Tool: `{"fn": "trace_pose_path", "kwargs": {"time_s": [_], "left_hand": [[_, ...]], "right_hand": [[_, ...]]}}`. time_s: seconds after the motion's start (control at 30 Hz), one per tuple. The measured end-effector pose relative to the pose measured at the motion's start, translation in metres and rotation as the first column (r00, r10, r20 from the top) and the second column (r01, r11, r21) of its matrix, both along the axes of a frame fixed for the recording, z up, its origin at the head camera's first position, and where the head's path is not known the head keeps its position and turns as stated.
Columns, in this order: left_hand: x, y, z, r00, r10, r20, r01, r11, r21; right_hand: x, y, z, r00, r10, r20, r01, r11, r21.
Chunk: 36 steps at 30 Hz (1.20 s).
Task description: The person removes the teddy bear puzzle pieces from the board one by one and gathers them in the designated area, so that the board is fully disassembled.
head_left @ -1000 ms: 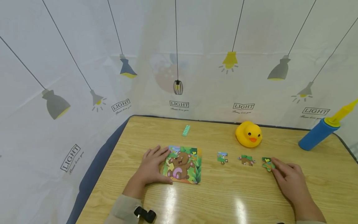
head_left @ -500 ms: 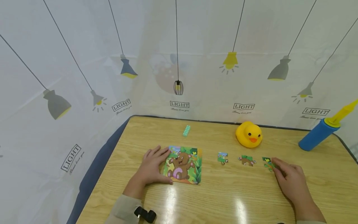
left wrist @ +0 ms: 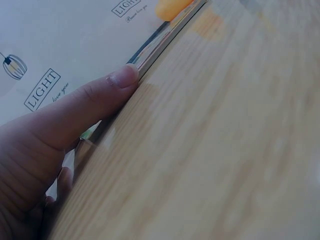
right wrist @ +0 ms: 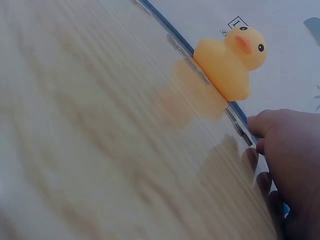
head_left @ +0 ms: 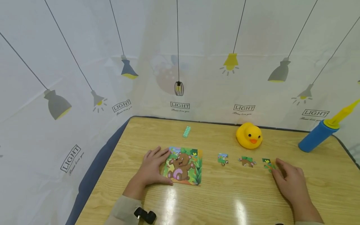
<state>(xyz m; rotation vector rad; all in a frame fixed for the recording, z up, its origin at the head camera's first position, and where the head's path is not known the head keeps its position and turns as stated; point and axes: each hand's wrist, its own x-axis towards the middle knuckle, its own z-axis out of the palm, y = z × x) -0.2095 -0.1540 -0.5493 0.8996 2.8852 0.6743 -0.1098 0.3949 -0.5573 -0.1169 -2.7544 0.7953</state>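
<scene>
Likely arranging: left hand (head_left: 152, 170), fingers relaxed, braces the bear puzzle (head_left: 184, 164); right hand (head_left: 291, 181) touches the nearest piece (head_left: 267, 163), pinch unclear; next, perhaps release.

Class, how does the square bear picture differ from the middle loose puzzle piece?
The bear picture is larger than the middle puzzle piece. The bear picture has straight sides; the middle puzzle piece has knobs. The left hand touches the bear picture, while no hand touches the middle puzzle piece. Both lie on the table and show brown and green.
</scene>
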Motion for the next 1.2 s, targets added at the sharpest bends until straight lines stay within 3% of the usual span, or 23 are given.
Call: {"fn": "trace_pose_path", "kwargs": {"time_s": [0.17, 0.3, 0.43, 0.53, 0.73, 1.2], "left_hand": [[0.001, 0.000, 0.000, 1.000, 0.005, 0.009, -0.005, 1.000, -0.012], [0.001, 0.000, 0.000, 1.000, 0.006, 0.017, -0.006, 1.000, -0.015], [0.000, 0.000, 0.001, 1.000, 0.008, 0.007, -0.008, 1.000, -0.009], [0.000, 0.000, 0.002, 1.000, 0.008, 0.005, -0.008, 1.000, -0.007], [0.001, 0.000, 0.002, 1.000, 0.007, 0.015, -0.007, 1.000, -0.012], [0.001, 0.002, 0.003, 1.000, 0.009, 0.005, -0.009, 1.000, 0.001]], "right_hand": [[0.001, -0.007, 0.001, 1.000, 0.002, -0.015, -0.002, 1.000, 0.007], [-0.003, -0.017, 0.002, 0.993, 0.037, -0.114, -0.035, 0.999, 0.021], [-0.012, -0.033, -0.001, 0.961, 0.098, -0.258, -0.095, 0.995, 0.023], [-0.017, -0.050, -0.001, 0.940, 0.130, -0.316, -0.129, 0.991, 0.024], [-0.028, -0.090, 0.001, 0.934, 0.168, -0.316, -0.163, 0.986, 0.043], [-0.044, -0.177, 0.005, 0.882, 0.337, -0.329, -0.333, 0.940, 0.070]]}}
